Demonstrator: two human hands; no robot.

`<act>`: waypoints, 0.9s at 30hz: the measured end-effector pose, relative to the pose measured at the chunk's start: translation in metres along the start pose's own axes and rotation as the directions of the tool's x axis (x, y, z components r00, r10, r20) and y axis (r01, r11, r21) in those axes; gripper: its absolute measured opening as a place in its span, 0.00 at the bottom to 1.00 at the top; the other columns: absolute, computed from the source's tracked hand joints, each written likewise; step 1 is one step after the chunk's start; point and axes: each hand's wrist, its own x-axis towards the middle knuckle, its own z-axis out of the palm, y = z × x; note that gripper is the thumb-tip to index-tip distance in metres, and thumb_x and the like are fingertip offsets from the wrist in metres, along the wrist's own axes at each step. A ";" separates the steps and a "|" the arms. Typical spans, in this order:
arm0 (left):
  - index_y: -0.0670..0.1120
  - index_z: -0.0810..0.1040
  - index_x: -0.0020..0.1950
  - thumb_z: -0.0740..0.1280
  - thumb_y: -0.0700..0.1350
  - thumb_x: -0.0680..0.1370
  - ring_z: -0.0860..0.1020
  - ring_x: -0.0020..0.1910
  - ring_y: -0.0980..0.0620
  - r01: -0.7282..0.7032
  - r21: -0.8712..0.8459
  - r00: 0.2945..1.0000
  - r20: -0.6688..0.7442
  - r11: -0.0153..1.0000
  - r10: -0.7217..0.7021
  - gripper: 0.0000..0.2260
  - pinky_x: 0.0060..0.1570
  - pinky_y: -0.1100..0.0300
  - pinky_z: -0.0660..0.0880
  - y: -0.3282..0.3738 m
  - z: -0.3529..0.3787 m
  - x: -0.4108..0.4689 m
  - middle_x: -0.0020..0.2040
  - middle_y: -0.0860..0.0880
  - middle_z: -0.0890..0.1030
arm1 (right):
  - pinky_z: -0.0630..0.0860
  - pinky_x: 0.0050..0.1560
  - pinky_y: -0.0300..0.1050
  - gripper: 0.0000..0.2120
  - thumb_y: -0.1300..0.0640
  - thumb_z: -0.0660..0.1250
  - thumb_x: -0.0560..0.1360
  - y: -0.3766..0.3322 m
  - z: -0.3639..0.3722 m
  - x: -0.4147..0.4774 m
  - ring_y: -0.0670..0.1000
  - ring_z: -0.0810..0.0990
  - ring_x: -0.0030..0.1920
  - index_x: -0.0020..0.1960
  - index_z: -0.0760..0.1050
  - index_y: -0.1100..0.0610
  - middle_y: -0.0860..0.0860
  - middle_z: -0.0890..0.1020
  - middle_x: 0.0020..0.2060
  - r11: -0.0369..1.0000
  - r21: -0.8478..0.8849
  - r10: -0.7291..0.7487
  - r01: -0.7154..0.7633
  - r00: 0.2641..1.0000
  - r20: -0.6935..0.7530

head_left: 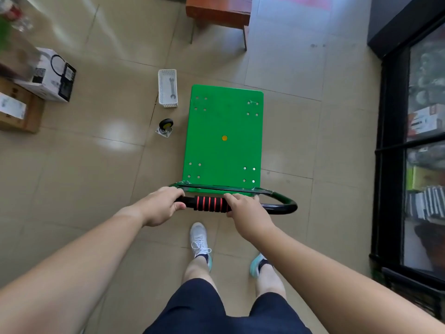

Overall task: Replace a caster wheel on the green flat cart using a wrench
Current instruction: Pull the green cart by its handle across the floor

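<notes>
The green flat cart [224, 153] stands deck up on the tiled floor in front of me. Its black handle [277, 208] has a foam grip with red rings. My left hand [161, 206] grips the handle's left end, and my right hand [243, 208] grips the right end of the foam. A loose caster wheel [165, 127] with a metal mounting plate lies on the floor left of the deck. Beyond it, a white basket [161, 92] holds a metal wrench [172, 88].
Cardboard boxes [21, 109] and a white carton [53, 75] sit at the left. A wooden bench [219, 13] stands past the cart's far end. A black glass-door cabinet [390, 145] runs along the right. My feet stand just behind the handle.
</notes>
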 end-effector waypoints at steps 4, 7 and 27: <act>0.57 0.71 0.57 0.61 0.54 0.86 0.73 0.58 0.45 0.044 0.062 0.999 0.019 0.997 -0.045 0.03 0.60 0.52 0.70 0.023 -0.008 0.011 0.53 0.52 0.71 | 0.56 0.73 0.69 0.25 0.68 0.59 0.78 0.024 -0.010 -0.004 0.60 0.73 0.65 0.74 0.63 0.56 0.55 0.75 0.65 1.000 -0.010 -0.018 0.017 0.999 -0.029; 0.60 0.69 0.52 0.62 0.54 0.85 0.73 0.58 0.46 0.035 0.052 0.999 -0.020 0.998 -0.034 0.03 0.59 0.52 0.69 0.053 -0.008 0.019 0.52 0.54 0.73 | 0.56 0.74 0.68 0.29 0.68 0.60 0.77 0.059 -0.014 -0.015 0.60 0.72 0.67 0.76 0.60 0.56 0.55 0.73 0.67 0.999 -0.029 -0.044 0.042 0.994 -0.096; 0.48 0.74 0.62 0.59 0.57 0.85 0.71 0.63 0.46 -0.224 0.132 0.948 -0.202 0.966 0.248 0.14 0.65 0.49 0.59 0.408 0.071 0.102 0.61 0.49 0.76 | 0.69 0.64 0.58 0.19 0.52 0.74 0.74 0.314 -0.020 -0.118 0.54 0.77 0.63 0.64 0.76 0.51 0.47 0.81 0.60 0.923 0.384 0.114 0.013 0.945 -0.307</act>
